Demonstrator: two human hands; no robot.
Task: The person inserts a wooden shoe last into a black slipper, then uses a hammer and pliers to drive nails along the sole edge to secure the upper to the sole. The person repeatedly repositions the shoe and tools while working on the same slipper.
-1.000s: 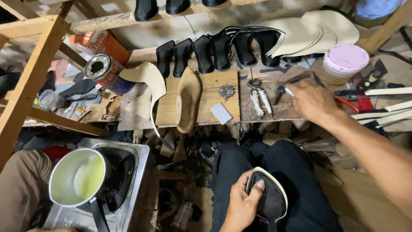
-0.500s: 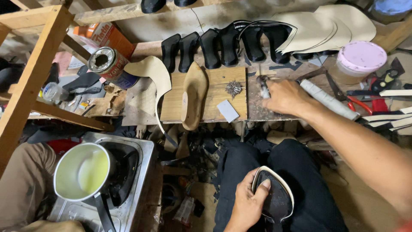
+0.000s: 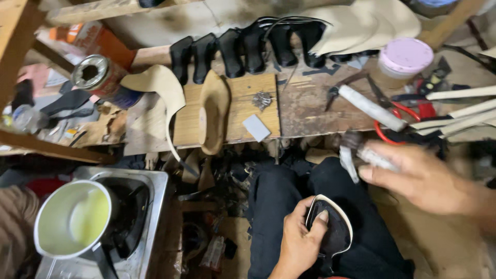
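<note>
The left hand (image 3: 299, 240) grips a black, white-rimmed shoe upper (image 3: 330, 230) on the person's lap. The right hand (image 3: 421, 178) — blurred — clutches a pale-handled tool (image 3: 361, 155) below the wooden worktop's (image 3: 310, 111) front edge.

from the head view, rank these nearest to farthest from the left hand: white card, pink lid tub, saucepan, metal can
Measured from the left hand on the lap:
1. White card, straight above on the wooden board.
2. Saucepan, far left on the stove.
3. Pink lid tub, upper right on the bench.
4. Metal can, upper left.
The tub and the can are close to call.
</note>
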